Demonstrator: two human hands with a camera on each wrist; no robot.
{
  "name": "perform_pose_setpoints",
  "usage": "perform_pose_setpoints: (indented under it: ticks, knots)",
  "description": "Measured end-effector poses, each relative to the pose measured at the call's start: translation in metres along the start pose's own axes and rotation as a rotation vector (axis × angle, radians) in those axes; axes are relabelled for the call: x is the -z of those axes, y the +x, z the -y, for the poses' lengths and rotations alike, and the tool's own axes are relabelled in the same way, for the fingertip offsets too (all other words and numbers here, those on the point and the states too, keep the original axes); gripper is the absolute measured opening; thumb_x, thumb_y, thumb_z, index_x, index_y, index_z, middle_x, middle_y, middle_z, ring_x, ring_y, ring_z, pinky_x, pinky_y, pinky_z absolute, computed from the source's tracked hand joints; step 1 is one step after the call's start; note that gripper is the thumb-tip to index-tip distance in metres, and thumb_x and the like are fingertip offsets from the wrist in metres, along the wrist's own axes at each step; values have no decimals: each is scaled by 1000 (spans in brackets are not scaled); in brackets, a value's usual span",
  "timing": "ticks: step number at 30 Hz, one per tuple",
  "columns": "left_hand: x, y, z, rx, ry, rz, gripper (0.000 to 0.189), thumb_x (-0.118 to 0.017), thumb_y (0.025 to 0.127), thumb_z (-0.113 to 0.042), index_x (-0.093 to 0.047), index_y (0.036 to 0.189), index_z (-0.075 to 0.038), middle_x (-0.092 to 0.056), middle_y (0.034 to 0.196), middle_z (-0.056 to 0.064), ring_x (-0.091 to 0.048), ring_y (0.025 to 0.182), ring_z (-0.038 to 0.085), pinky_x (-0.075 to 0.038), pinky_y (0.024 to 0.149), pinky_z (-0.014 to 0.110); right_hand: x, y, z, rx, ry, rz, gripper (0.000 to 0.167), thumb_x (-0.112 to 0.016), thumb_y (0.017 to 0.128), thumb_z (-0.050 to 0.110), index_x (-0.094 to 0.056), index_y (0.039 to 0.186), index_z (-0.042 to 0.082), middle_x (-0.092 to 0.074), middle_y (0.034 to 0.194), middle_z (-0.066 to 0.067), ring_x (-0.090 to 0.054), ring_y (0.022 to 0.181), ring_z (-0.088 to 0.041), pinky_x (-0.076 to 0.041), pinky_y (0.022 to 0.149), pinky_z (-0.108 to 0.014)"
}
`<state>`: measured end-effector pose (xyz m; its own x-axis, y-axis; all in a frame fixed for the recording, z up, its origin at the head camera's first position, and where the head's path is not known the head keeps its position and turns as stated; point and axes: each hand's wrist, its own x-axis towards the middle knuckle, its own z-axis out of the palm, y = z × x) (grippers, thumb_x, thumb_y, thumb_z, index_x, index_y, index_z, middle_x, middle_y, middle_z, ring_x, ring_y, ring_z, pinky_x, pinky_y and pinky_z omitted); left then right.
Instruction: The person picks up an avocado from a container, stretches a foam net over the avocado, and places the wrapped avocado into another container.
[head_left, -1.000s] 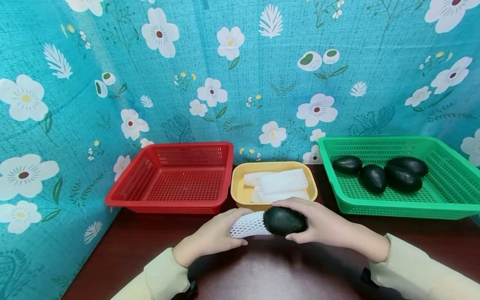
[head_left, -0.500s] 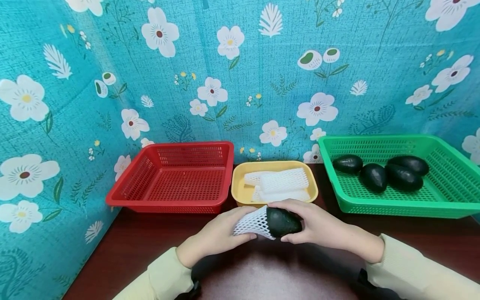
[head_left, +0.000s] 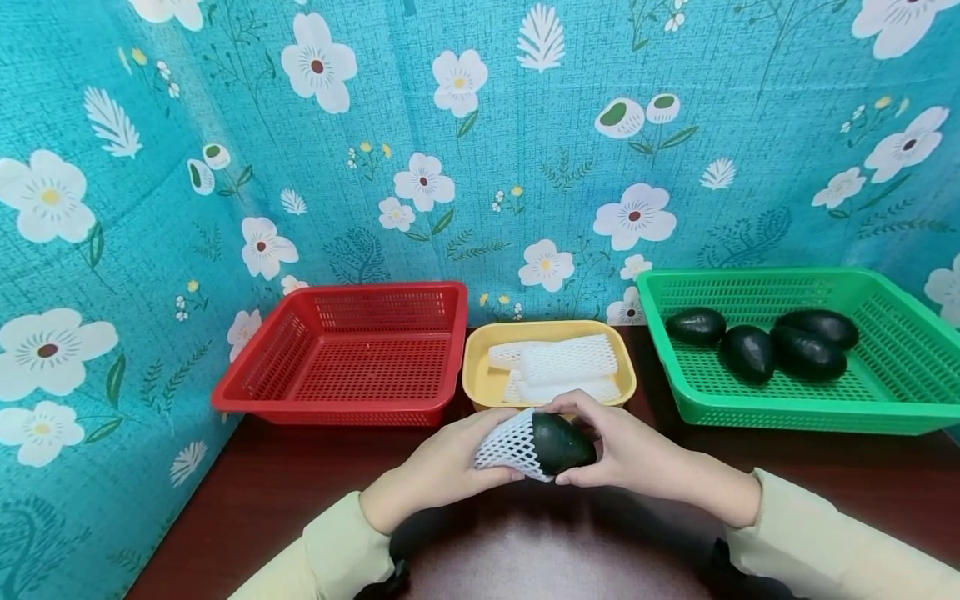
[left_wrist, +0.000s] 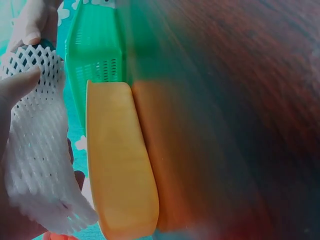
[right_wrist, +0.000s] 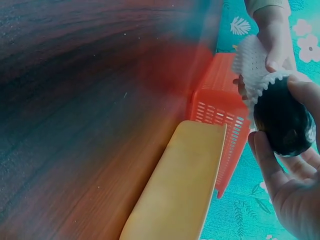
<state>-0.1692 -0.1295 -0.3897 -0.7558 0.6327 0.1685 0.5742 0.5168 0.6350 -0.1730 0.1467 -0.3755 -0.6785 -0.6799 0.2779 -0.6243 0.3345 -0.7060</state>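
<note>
A dark green avocado (head_left: 561,444) sits partly inside a white foam net sleeve (head_left: 510,444), its right half bare. My left hand (head_left: 450,458) grips the sleeve from the left, thumb along its near side. On the right, my right hand (head_left: 630,442) holds the avocado's bare end between thumb and fingers. The left wrist view shows the sleeve (left_wrist: 40,145) hanging slack and narrow toward its far end, the net stretched at its mouth. In the right wrist view the sleeve's scalloped edge circles the avocado (right_wrist: 284,117).
Behind the hands stands a yellow tray (head_left: 480,379) with several foam net sleeves (head_left: 566,362). A red basket (head_left: 337,408) is at left. The green basket (head_left: 795,412) at right holds several avocados (head_left: 746,354). A flowered cloth (head_left: 480,167) hangs behind the dark table (head_left: 300,483).
The avocado has moved left into the sleeve's mouth, and the net now covers its left part. Both hands have drawn closer together.
</note>
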Motion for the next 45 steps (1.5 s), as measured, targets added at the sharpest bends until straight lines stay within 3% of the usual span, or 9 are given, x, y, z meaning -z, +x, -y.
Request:
perform_pose_setpoints:
  ticks: [6,12,16,20,30,37,41,45]
  knots:
    - [0,0,-2,24,31,-3,72,-83,87,-38,-49,148,-20,-60,133,-5,-58,111,9,-52,97,32,-4,-1,-2,67,-15,-18,66,-86,83,11,-52,140,13,-56,130,-6,-57,103,-17,-58,75,-27]
    - [-1,0,-1,26,57,-14,74,-85,85,-39,-50,147,-20,-61,132,-6,-59,111,8,-51,97,32,-5,-4,-4,53,-1,-7,71,-82,83,0,-54,146,13,-55,134,-6,-56,112,-17,-59,78,-28]
    - [0,1,-2,9,64,-15,75,-86,84,-40,-50,147,-20,-62,131,-6,-59,110,7,-52,96,31,-4,-5,-5,56,38,-10,66,-83,83,1,-55,143,6,-61,130,-13,-63,96,-12,-60,71,-29]
    - [0,5,-4,3,51,-13,76,-87,82,-41,-51,146,-20,-63,128,-7,-59,109,6,-52,95,29,-2,-5,-6,4,85,-12,63,-86,83,8,-55,138,7,-64,125,-14,-65,79,-8,-60,67,-30]
    - [-2,10,-10,-8,65,-7,82,-90,78,-42,-50,146,-19,-62,127,-7,-59,108,5,-52,92,26,-7,-2,-10,3,83,-38,59,-86,81,4,-56,132,7,-64,124,-14,-68,92,-12,-60,73,-31]
    - [-3,14,-10,-35,55,-13,85,-93,76,-35,-48,146,-16,-61,130,-4,-59,111,7,-51,95,26,-6,-2,-6,20,58,-71,58,-88,81,5,-57,130,4,-64,122,-15,-68,94,-15,-60,76,-29]
    - [0,12,-11,-32,93,21,96,-94,75,-31,-41,153,-14,-57,138,0,-57,118,11,-50,100,30,-8,-3,-7,6,37,-93,59,-89,79,6,-58,129,5,-64,122,-12,-68,93,-13,-60,77,-29]
    - [2,10,-12,-3,84,50,96,-92,78,-20,-34,154,-12,-59,133,4,-59,112,12,-52,97,30,-9,-5,-10,-12,30,-114,59,-89,79,8,-59,129,7,-65,117,-7,-66,87,-10,-60,74,-29]
